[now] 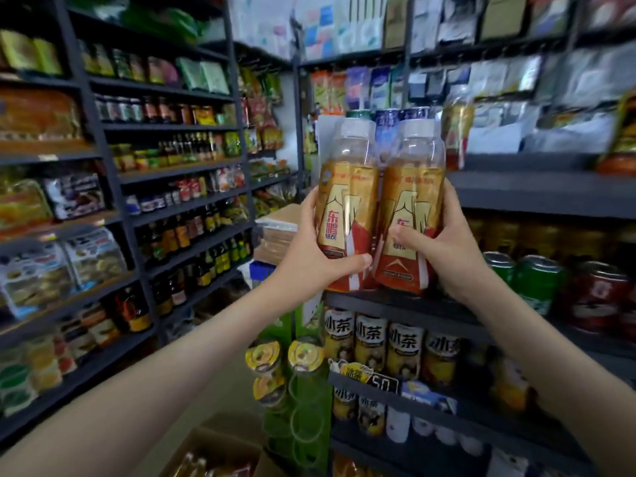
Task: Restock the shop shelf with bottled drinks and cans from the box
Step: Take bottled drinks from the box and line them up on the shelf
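I hold two gold-and-red labelled drink bottles upright, side by side, at the front left end of a dark shelf (395,299). My left hand (311,251) grips the left bottle (346,208) low on its label, thumb across the front. My right hand (444,246) grips the right bottle (411,215) the same way. Both bottles have white caps, and their bases are at the shelf's edge. The cardboard box (210,452) lies on the floor below, with bottle tops showing inside.
Green and red cans (540,284) stand on the same shelf to the right. Iced-tea bottles (389,342) fill the shelf below. A green display rack (296,390) of capped jars stands beside the shelf end. Sauce-bottle shelving (192,232) lines the left side of the aisle.
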`<act>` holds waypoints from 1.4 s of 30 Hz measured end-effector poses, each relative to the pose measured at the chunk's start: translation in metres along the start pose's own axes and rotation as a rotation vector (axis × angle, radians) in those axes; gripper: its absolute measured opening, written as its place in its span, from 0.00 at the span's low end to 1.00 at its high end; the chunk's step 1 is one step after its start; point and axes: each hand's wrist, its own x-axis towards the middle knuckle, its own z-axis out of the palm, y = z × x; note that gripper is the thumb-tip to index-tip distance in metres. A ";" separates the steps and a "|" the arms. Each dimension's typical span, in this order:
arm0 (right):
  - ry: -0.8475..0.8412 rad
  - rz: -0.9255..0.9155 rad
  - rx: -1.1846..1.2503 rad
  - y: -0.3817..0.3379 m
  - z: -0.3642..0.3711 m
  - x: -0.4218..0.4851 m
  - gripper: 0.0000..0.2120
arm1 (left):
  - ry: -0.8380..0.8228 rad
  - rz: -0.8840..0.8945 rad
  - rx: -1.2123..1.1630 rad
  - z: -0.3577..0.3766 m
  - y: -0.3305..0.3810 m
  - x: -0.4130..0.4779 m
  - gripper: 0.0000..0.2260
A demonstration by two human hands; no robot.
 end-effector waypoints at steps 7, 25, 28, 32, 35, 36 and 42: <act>0.119 -0.028 -0.098 -0.037 -0.040 0.027 0.35 | 0.024 0.113 -0.015 0.000 0.020 0.053 0.47; 0.055 0.170 0.028 -0.005 -0.147 0.179 0.32 | 0.232 0.215 -0.041 0.074 0.008 0.188 0.45; 0.012 0.200 -0.022 0.001 -0.151 0.196 0.33 | 0.250 0.207 -0.021 0.077 -0.001 0.199 0.45; -0.032 0.242 -0.108 0.005 -0.155 0.210 0.38 | 0.257 0.194 -0.009 0.078 -0.011 0.210 0.45; 0.026 0.178 -0.327 0.011 -0.151 0.215 0.52 | 0.263 0.186 -0.017 0.077 -0.016 0.219 0.46; 0.079 0.119 -0.517 0.012 -0.148 0.215 0.57 | 0.262 0.188 -0.025 0.078 -0.017 0.222 0.46; 0.303 -0.091 -0.942 0.019 -0.125 0.214 0.57 | 0.255 0.247 -0.019 0.082 -0.013 0.232 0.48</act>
